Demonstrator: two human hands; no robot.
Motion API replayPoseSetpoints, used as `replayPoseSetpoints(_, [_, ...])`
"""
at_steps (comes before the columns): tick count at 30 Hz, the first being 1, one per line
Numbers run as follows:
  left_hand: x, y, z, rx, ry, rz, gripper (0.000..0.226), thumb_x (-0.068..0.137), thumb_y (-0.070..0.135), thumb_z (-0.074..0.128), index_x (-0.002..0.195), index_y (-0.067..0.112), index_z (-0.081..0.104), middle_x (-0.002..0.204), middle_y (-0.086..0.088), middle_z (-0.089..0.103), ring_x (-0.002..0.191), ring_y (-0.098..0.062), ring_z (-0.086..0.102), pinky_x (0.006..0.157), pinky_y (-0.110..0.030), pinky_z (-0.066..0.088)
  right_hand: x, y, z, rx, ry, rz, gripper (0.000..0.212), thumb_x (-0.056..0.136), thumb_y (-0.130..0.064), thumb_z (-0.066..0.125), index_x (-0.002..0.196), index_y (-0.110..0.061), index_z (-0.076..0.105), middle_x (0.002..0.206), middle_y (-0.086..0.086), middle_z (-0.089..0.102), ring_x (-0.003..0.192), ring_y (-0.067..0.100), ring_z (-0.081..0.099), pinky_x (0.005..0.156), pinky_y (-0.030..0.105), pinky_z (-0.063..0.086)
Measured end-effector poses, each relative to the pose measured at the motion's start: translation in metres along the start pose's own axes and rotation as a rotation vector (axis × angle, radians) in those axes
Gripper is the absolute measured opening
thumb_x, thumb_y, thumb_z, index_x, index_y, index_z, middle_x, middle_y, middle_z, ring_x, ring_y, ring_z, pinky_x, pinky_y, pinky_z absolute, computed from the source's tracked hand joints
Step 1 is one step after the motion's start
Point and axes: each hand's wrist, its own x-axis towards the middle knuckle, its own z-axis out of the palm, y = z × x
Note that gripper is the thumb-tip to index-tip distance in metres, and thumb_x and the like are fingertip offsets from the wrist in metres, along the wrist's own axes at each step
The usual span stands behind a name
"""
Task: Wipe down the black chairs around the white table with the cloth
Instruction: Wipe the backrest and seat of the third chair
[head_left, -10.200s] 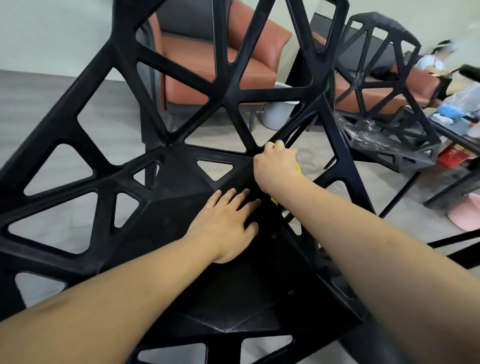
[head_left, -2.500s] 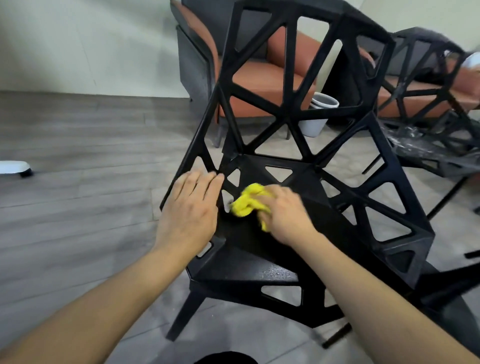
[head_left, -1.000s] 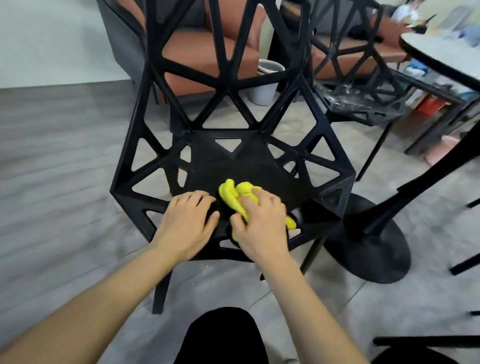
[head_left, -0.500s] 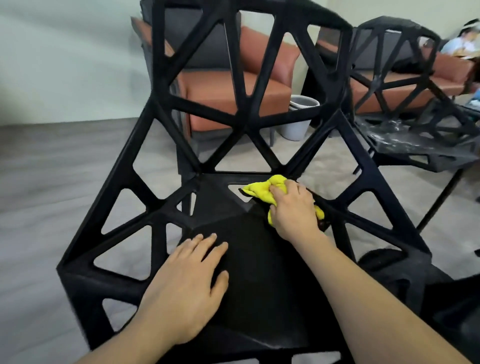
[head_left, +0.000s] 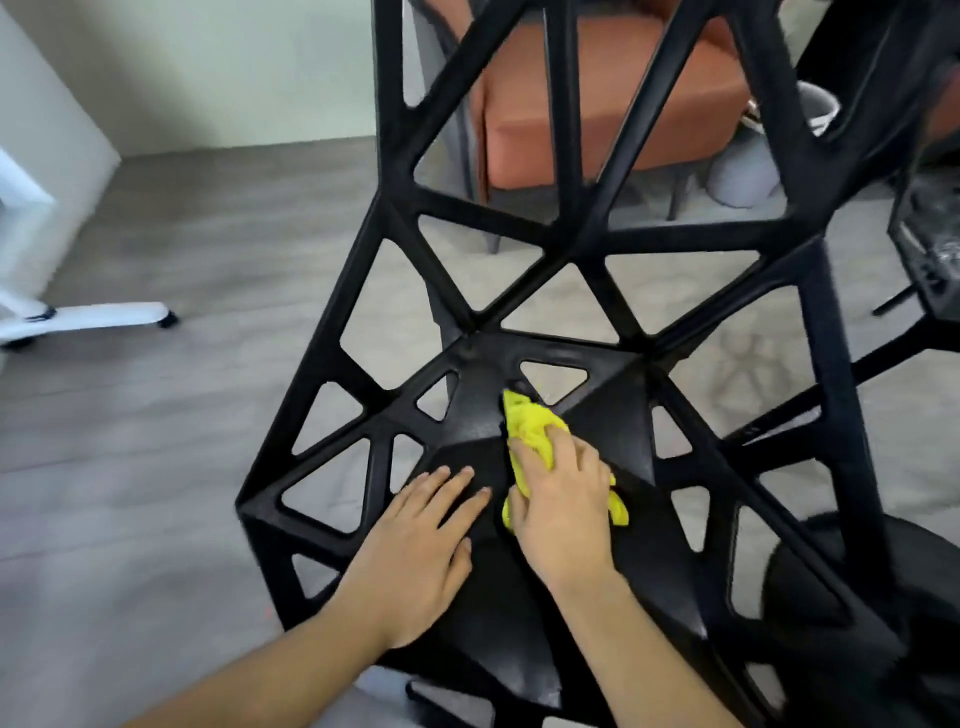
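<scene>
Comparing with half a second earlier, the yellow cloth (head_left: 530, 431), bunched under the right hand (head_left: 563, 499), has been drawn nearer the flat left hand (head_left: 421, 540) at frame centre; the black chair (head_left: 561, 587) seat is judged part-wiped.

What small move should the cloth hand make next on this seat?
Probably sweep the yellow cloth forward toward the seat's back corner. The right hand presses it mid-seat on the black chair, while the left hand lies flat, steadying.
</scene>
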Motion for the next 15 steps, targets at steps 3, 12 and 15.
replayPoseSetpoints(3, [-0.011, 0.011, -0.018, 0.016, -0.071, -0.071, 0.052, 0.088, 0.034, 0.038, 0.135, 0.022, 0.058, 0.142, -0.004, 0.056, 0.129, -0.025, 0.056, 0.107, -0.039, 0.046, -0.042, -0.01, -0.02, 0.01, -0.134, -0.031, 0.058, 0.076, -0.041, 0.069, 0.132, -0.032, 0.058, 0.136, 0.007, 0.051, 0.116, 0.032, 0.048, 0.09, 0.048, 0.045])
replayPoseSetpoints(12, [-0.071, 0.025, -0.121, 0.007, -0.093, -0.171, 0.045, 0.085, 0.026, 0.062, 0.13, 0.019, 0.059, 0.136, -0.003, 0.057, 0.114, -0.025, 0.06, 0.096, -0.041, 0.051, -0.082, -0.016, -0.091, -0.025, -0.591, 0.055, 0.065, 0.087, -0.041, 0.063, 0.144, -0.034, 0.033, 0.141, 0.01, 0.036, 0.12, 0.034, 0.04, 0.096, 0.046, 0.04])
replayPoseSetpoints(15, [-0.082, 0.024, -0.158, 0.009, -0.053, -0.145, 0.042, 0.087, 0.029, 0.048, 0.126, 0.018, 0.061, 0.132, -0.003, 0.058, 0.111, -0.026, 0.061, 0.093, -0.042, 0.051, -0.082, -0.023, -0.121, 0.007, -0.596, 0.185, 0.056, 0.088, -0.035, 0.065, 0.138, -0.033, 0.04, 0.127, 0.007, 0.042, 0.114, 0.031, 0.043, 0.091, 0.042, 0.044])
